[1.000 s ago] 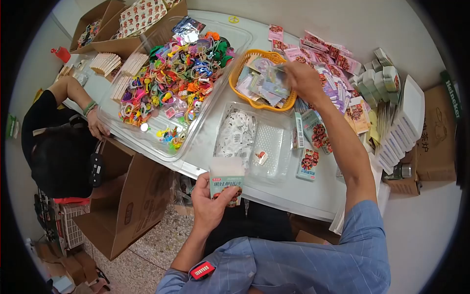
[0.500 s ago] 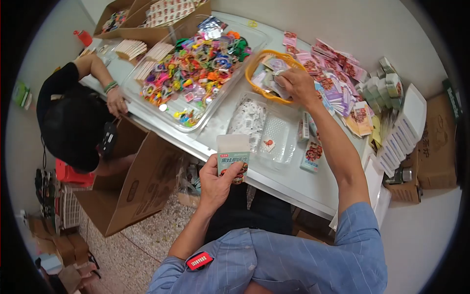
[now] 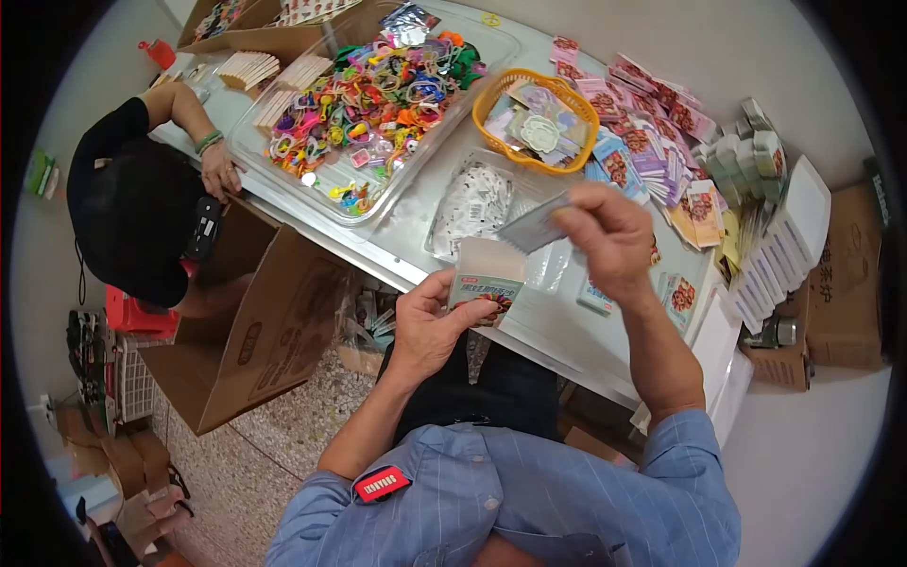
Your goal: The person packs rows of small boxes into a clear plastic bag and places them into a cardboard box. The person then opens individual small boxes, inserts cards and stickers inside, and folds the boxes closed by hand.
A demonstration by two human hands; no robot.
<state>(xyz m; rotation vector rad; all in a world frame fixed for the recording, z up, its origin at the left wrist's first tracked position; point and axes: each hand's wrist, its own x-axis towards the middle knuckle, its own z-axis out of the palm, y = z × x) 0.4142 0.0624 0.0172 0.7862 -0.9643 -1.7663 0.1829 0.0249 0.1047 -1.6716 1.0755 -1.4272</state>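
Held upright over the table's front edge is a small green printed box (image 3: pixel 491 286), its pale top flap raised, with my left hand (image 3: pixel 427 326) closed around its lower part. Just above and right of it, my right hand (image 3: pixel 609 241) pinches a thin, flat grey packet (image 3: pixel 534 224) that slants toward the box top. The packet's lower edge is close to the flap; whether they touch I cannot tell. Behind my right hand stands a yellow basket (image 3: pixel 593 142) holding flat packets, a pale round-patterned one on top. A clear tray (image 3: pixel 431 241) with small printed white sachets (image 3: pixel 475 200) lies beyond the box.
A large clear bin (image 3: pixel 354 219) holds colourful small trinkets (image 3: pixel 378 123). Printed cartons (image 3: pixel 652 142) are piled at the back right, near white stacks (image 3: pixel 770 274). At left, another person (image 3: pixel 132 217) leans over an open cardboard box (image 3: pixel 255 350).
My right hand has come out of the yellow basket with a flat grey packet and moved toward the green box. My left hand has shifted slightly right with the box.
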